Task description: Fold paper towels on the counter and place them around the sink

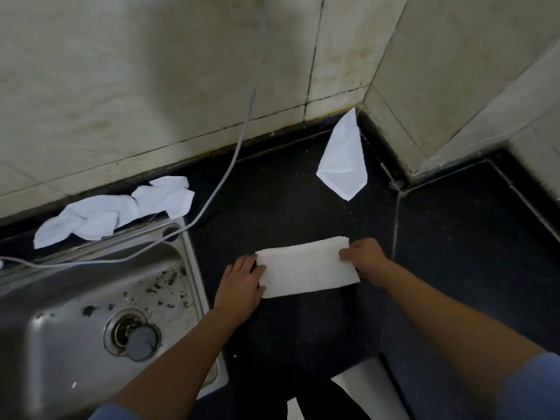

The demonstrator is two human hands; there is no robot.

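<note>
- The folded paper towel [307,268] lies flat on the dark bench [303,328] as a long white strip, just right of the sink [194,268] and between my two hands.
- My right grip [366,260] is clamped on the strip's right end: the thumb lies on top of the paper and the fingers curl round its edge.
- My left grip [242,280] is on the strip's left end, thumb over the paper's edge. I cannot tell whether the fingers pinch it or only press it down.
- Another towel [342,159], folded to a pointed shape, lies in the far corner of the bench, its tip against the tiled wall [121,86].
- Two crumpled towels [115,213] lie behind the sink's back rim, touching each other along the foot of the wall.
- A grey cable [230,165] hangs down the wall and runs left across the top of the basin.
- The steel basin is spotted with dark specks, and a grey plug [141,342] sits at the drain.
- Blue sleeves [533,386] show at the bottom of the view.
</note>
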